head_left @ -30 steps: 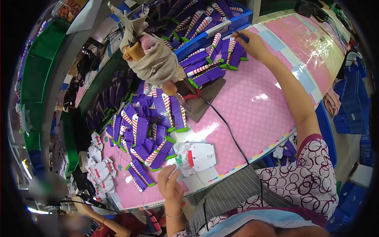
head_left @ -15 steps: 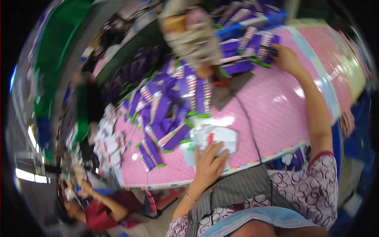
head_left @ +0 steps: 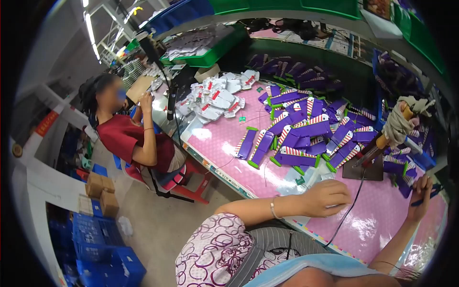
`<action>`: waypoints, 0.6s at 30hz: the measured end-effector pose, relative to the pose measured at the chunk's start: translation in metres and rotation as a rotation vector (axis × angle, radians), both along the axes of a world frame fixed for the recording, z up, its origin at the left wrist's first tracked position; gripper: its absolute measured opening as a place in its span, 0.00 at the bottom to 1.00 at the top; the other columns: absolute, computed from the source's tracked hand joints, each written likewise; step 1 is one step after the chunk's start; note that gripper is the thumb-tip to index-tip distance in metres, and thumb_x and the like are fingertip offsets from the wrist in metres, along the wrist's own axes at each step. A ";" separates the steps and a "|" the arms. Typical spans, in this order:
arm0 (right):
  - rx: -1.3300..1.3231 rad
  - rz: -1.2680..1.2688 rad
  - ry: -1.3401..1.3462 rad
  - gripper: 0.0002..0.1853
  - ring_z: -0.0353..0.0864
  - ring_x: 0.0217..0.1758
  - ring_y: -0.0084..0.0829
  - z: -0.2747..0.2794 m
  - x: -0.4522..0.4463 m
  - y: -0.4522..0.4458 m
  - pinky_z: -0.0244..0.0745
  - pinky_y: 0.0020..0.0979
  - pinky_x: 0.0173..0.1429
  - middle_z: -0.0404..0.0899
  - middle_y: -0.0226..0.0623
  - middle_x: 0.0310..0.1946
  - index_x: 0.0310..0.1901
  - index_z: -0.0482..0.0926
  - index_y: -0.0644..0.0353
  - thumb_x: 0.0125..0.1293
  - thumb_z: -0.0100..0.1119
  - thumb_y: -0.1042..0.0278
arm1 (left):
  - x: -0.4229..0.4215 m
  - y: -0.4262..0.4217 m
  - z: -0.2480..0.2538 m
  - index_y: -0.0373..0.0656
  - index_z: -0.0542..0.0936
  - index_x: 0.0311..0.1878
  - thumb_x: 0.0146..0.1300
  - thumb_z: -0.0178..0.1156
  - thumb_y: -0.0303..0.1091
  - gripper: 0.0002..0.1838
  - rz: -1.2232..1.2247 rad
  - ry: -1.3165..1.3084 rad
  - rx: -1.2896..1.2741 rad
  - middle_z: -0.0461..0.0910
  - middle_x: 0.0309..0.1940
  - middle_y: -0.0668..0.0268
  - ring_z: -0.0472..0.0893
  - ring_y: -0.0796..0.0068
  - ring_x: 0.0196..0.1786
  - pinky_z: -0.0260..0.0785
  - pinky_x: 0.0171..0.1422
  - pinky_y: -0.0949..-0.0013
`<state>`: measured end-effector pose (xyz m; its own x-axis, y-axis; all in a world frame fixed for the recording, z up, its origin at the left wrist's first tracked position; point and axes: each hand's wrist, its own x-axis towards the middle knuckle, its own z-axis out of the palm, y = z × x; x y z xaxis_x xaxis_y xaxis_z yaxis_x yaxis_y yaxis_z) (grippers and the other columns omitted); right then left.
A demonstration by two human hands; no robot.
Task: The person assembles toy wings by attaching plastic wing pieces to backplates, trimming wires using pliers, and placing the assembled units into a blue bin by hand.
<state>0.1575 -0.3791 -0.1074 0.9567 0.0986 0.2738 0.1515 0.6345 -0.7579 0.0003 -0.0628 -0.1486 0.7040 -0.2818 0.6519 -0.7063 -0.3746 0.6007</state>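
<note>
My left hand is palm down over the near part of the pink table, fingers curled together; what lies under or in it is hidden. Just behind it is a glossy clear-and-white patch with a small green piece. At the right, my right hand is closed around a small dark tool, beside purple parts. Purple pieces with red-striped white strips and green ends are heaped beyond my left hand. A cloth-wrapped stand rises from a dark base between the heap and my right hand.
White parts with red pieces are piled at the table's far left. A co-worker in a dark red shirt sits left of the table. A black cable crosses the pink surface. Green bins and blue crates stand around.
The view has swung left, bringing the co-worker into fuller view. My left hand no longer lies spread on the white piece; its fingers are curled. My right hand still holds the dark tool.
</note>
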 end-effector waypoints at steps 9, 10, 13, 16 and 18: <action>-0.576 0.407 -0.333 0.18 0.64 0.24 0.22 0.029 -0.106 0.082 0.59 0.23 0.32 0.69 0.33 0.24 0.28 0.66 0.56 0.63 0.58 0.52 | 0.018 -0.076 0.013 0.40 0.72 0.53 0.55 0.63 0.39 0.24 -0.369 0.601 -0.119 0.73 0.40 0.58 0.76 0.59 0.40 0.69 0.44 0.64; -0.608 0.438 -0.327 0.17 0.64 0.24 0.22 0.030 -0.108 0.081 0.59 0.22 0.32 0.69 0.34 0.26 0.29 0.66 0.57 0.64 0.56 0.52 | 0.014 -0.078 0.005 0.40 0.72 0.53 0.55 0.63 0.39 0.24 -0.367 0.615 -0.130 0.73 0.40 0.58 0.76 0.59 0.40 0.69 0.44 0.64; -0.480 0.306 -0.330 0.17 0.63 0.24 0.21 0.017 -0.100 0.074 0.59 0.22 0.32 0.67 0.37 0.33 0.30 0.67 0.57 0.67 0.51 0.52 | 0.007 -0.073 0.000 0.40 0.74 0.48 0.58 0.60 0.36 0.16 -0.238 0.363 -0.218 0.74 0.34 0.58 0.77 0.60 0.36 0.69 0.41 0.63; -0.544 0.208 -0.170 0.12 0.63 0.28 0.21 0.010 -0.087 0.075 0.60 0.24 0.35 0.69 0.36 0.35 0.35 0.68 0.59 0.69 0.48 0.59 | -0.002 -0.057 0.010 0.40 0.74 0.51 0.60 0.57 0.29 0.15 -0.273 0.243 -0.462 0.74 0.33 0.58 0.77 0.60 0.37 0.69 0.42 0.62; -0.942 0.290 -0.013 0.09 0.69 0.35 0.21 0.003 -0.093 0.089 0.64 0.26 0.40 0.74 0.36 0.36 0.40 0.72 0.61 0.65 0.52 0.64 | -0.002 -0.052 0.014 0.40 0.74 0.52 0.60 0.57 0.29 0.16 -0.257 0.082 -0.450 0.75 0.35 0.58 0.77 0.61 0.37 0.69 0.42 0.62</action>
<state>0.0641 -0.2903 -0.1039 0.8583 0.5124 -0.0269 0.0976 -0.2144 -0.9719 -0.0017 -0.1146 -0.1348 0.7025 -0.1567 0.6942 -0.6857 0.1119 0.7192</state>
